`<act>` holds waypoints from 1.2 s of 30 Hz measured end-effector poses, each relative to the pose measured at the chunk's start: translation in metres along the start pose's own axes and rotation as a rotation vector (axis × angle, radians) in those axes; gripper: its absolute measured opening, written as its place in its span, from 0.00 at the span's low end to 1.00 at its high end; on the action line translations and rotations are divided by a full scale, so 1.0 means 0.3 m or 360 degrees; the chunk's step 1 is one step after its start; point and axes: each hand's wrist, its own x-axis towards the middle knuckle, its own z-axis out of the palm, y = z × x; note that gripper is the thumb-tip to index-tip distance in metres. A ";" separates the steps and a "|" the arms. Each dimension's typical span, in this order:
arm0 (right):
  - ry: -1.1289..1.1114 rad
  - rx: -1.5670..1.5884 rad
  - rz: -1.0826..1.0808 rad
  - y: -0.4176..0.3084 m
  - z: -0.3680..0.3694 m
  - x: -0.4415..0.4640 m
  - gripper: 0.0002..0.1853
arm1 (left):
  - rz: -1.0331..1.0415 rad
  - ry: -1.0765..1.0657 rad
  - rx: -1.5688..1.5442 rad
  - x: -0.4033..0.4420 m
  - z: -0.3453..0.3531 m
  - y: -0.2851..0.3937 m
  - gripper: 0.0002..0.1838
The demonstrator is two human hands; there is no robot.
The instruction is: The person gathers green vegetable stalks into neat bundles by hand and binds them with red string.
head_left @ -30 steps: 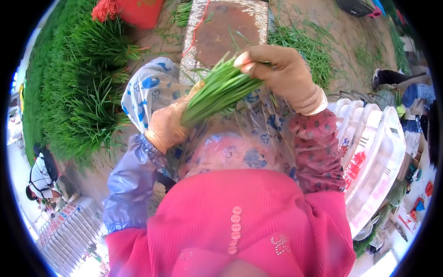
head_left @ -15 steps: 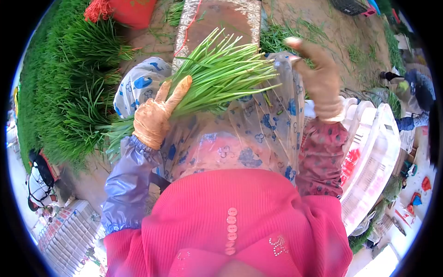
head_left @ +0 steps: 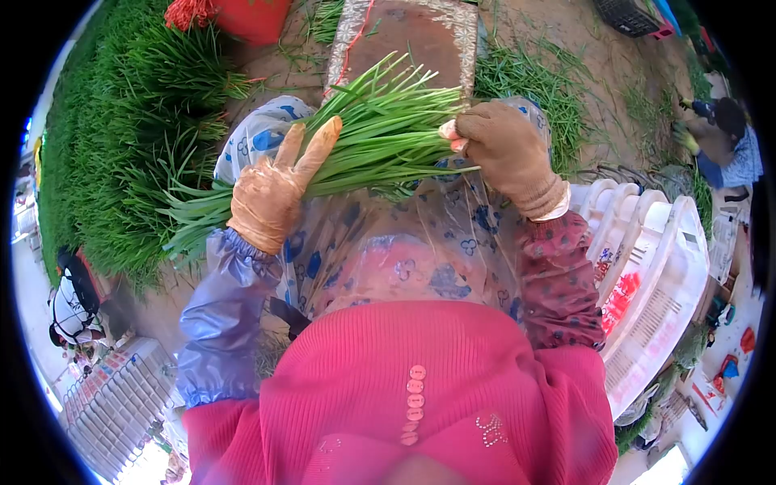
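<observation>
A loose bundle of long green stalks (head_left: 380, 141) lies across my lap, over a clear apron with blue prints (head_left: 453, 242). My left hand (head_left: 279, 186), in a tan glove, holds the bundle near its leafy end, with two fingers raised over the top. At the bundle's pale cut ends is my right hand (head_left: 509, 153), in a brown glove with bare fingertips. Its thumb and fingers are pinched together on the stalk ends.
Many tied green bunches (head_left: 162, 145) stand at the left. Ahead are a patterned board (head_left: 404, 40), a red container (head_left: 255, 20) and loose stalks (head_left: 529, 97) on the ground. White baskets (head_left: 647, 283) are stacked at the right. Other people (head_left: 735, 145) (head_left: 77, 303) are farther off.
Since one second ago the bundle has been turned to lie lengthwise and spread wider. My right hand swung away to the right, open, then came back and closed at the stalk ends.
</observation>
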 end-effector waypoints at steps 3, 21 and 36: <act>-0.0108 -0.0097 0.0080 0.059 -0.027 -0.046 0.09 | 0.0023 0.0032 0.0157 0.011 -0.003 -0.027 0.42; 0.0656 0.0490 0.0452 -0.104 0.202 0.238 0.12 | 0.0119 0.0064 0.0293 0.017 -0.063 -0.044 0.36; 0.1184 0.2102 0.1174 0.248 -0.152 -0.063 0.18 | 0.0050 0.0332 0.0203 -0.070 -0.086 -0.121 0.28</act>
